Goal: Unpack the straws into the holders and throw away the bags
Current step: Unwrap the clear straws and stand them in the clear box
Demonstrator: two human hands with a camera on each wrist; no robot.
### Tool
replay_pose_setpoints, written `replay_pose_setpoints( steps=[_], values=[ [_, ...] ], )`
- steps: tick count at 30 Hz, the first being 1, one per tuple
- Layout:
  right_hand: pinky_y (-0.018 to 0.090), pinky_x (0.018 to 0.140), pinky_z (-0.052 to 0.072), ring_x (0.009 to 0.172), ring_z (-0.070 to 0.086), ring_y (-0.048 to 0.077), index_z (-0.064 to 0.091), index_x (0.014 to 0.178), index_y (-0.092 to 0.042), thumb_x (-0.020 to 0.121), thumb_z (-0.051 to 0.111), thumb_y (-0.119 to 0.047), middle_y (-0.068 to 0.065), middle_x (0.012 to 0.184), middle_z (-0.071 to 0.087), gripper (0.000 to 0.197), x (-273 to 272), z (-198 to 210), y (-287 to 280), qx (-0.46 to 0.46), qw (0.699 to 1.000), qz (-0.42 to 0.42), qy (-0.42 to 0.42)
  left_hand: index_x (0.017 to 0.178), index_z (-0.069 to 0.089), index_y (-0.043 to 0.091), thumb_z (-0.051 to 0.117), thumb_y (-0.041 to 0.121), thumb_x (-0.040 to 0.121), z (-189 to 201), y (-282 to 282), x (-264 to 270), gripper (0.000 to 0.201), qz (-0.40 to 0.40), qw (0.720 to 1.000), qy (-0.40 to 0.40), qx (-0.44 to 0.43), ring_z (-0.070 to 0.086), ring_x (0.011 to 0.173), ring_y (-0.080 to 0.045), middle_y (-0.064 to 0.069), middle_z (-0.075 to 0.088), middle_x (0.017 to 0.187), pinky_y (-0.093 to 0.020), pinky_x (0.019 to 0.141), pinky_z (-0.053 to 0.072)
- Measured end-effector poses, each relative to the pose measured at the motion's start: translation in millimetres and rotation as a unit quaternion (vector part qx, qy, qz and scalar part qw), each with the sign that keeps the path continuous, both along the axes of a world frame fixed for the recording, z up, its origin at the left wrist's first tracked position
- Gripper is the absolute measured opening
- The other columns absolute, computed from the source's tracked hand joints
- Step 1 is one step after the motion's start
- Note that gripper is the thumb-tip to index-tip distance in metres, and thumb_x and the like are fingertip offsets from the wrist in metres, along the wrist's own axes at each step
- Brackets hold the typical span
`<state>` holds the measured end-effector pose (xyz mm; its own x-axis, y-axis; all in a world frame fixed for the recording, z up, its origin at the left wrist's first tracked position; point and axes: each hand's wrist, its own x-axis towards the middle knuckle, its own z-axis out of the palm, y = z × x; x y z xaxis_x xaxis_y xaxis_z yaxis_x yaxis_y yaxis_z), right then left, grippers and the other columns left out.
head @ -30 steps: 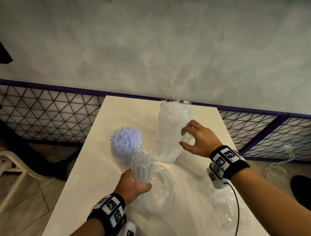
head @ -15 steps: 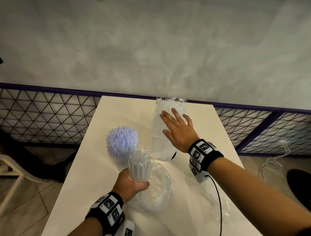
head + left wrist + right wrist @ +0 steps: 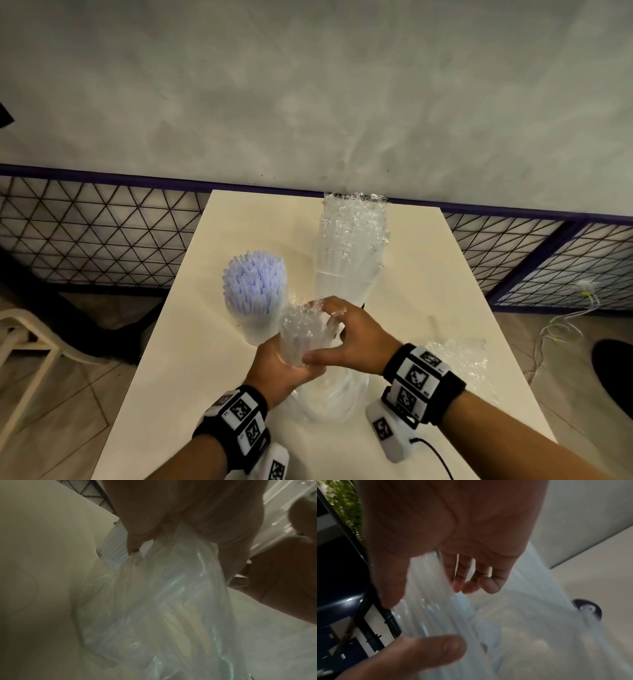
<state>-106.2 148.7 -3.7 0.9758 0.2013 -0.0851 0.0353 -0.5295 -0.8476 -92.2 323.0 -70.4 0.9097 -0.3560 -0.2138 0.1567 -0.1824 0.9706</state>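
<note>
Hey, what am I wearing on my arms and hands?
Left hand and right hand are bare, no sleeves. The left band and right band are black with white tiles of black square markers; a white camera block sits under each, and a black cable leaves the right block.

We take this for a café or drinks-shop terrace: bulk straw bundles [image 3: 349, 253] on a cream surface [image 3: 260, 222], purple mesh railing [image 3: 102, 233], plastic chair [image 3: 20, 342], tiled floor [image 3: 68, 404].

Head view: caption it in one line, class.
A clear plastic-wrapped straw bundle held by left hand and right hand over cream table.
</note>
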Motion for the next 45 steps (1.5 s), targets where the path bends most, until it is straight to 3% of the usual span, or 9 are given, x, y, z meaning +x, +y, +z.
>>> replay_pose_setpoints(
  steps=[6, 15, 20, 24, 30, 35, 39, 43, 45],
  values=[
    [0.038, 0.092, 0.053, 0.098, 0.068, 0.01, 0.072, 0.105, -0.021, 0.066, 0.092, -0.031, -0.005, 0.101, 0.071, 0.045, -3, -9, 4, 0.04, 0.999, -0.027, 0.008, 0.109, 0.067, 0.022, 0.091, 0.015, 0.058, -1, 6, 2, 0.056, -0.041, 0.999, 0.009, 0.006, 0.07, 0.094, -0.006, 0.009, 0.075, 0.099, -0.026, 0.084, 0.054],
    [0.042, 0.088, 0.057, 0.09, 0.071, 0.017, 0.073, 0.093, -0.02, 0.069, 0.091, -0.019, 0.0, 0.094, 0.074, 0.03, -6, -7, -3, 0.069, 0.996, -0.038, 0.035, 0.1, 0.071, 0.023, 0.085, 0.028, 0.059, -7, 10, 5, 0.044, -0.064, 0.997, 0.003, 0.035, 0.072, 0.09, -0.009, 0.006, 0.076, 0.095, -0.036, 0.087, 0.056],
    [0.043, 0.08, 0.054, 0.077, 0.066, 0.02, 0.068, 0.092, -0.003, 0.075, 0.081, -0.006, 0.018, 0.09, 0.069, 0.022, -6, -6, 1, 0.083, 0.995, -0.05, 0.025, 0.098, 0.071, 0.024, 0.081, 0.036, 0.054, -10, 9, 7, 0.046, -0.05, 0.998, 0.009, 0.042, 0.072, 0.087, -0.009, 0.006, 0.076, 0.092, -0.036, 0.087, 0.056],
    [0.035, 0.083, 0.055, 0.087, 0.07, 0.017, 0.071, 0.097, -0.016, 0.078, 0.081, -0.02, 0.005, 0.092, 0.073, 0.022, -6, -8, 4, 0.046, 0.998, -0.051, 0.01, 0.098, 0.072, 0.024, 0.081, 0.035, 0.056, -14, 11, 10, 0.045, -0.035, 0.999, 0.007, 0.035, 0.072, 0.087, -0.011, 0.004, 0.076, 0.092, -0.04, 0.087, 0.057],
    [0.033, 0.07, 0.052, 0.072, 0.065, 0.024, 0.067, 0.083, -0.004, 0.077, 0.082, -0.02, 0.014, 0.082, 0.069, 0.023, -9, -10, 1, 0.048, 0.995, -0.086, 0.014, 0.097, 0.072, 0.024, 0.08, 0.037, 0.055, -20, 11, 11, 0.045, -0.013, 1.0, -0.002, 0.028, 0.072, 0.086, -0.012, 0.002, 0.076, 0.09, -0.038, 0.083, 0.058],
    [0.034, 0.07, 0.052, 0.076, 0.067, 0.026, 0.069, 0.082, -0.003, 0.082, 0.073, -0.012, 0.014, 0.081, 0.069, 0.01, -7, -7, -7, 0.039, 0.994, -0.097, -0.027, 0.075, 0.068, 0.017, 0.077, 0.035, 0.056, -24, 12, 14, 0.028, 0.004, 0.999, 0.0, 0.04, 0.067, 0.068, -0.016, -0.003, 0.069, 0.07, -0.032, 0.068, 0.054],
    [0.034, 0.066, 0.048, 0.067, 0.056, 0.019, 0.062, 0.084, 0.003, 0.08, 0.067, -0.004, 0.014, 0.076, 0.061, 0.009, -7, -15, -3, 0.034, 0.996, -0.086, 0.013, 0.076, 0.068, 0.015, 0.076, 0.034, 0.058, -25, 11, 13, 0.027, -0.003, 0.999, -0.005, 0.039, 0.068, 0.07, -0.024, -0.009, 0.069, 0.073, -0.036, 0.068, 0.054],
    [0.042, 0.072, 0.054, 0.076, 0.064, 0.024, 0.065, 0.084, -0.009, 0.077, 0.072, -0.014, 0.008, 0.081, 0.065, 0.011, -9, -23, -5, 0.016, 0.999, -0.048, 0.019, 0.086, 0.074, 0.023, 0.076, 0.032, 0.056, -23, 10, 11, 0.032, 0.006, 1.0, 0.01, 0.016, 0.071, 0.078, -0.016, -0.002, 0.074, 0.08, -0.031, 0.071, 0.054],
    [0.041, 0.073, 0.054, 0.074, 0.064, 0.017, 0.068, 0.083, -0.015, 0.079, 0.071, -0.015, 0.001, 0.079, 0.068, 0.005, -8, -22, -6, 0.006, 0.999, -0.036, 0.017, 0.088, 0.075, 0.027, 0.076, 0.027, 0.057, -21, 10, 9, 0.031, 0.002, 1.0, 0.012, 0.001, 0.071, 0.081, -0.013, 0.002, 0.076, 0.083, -0.029, 0.074, 0.054]
  ],
)
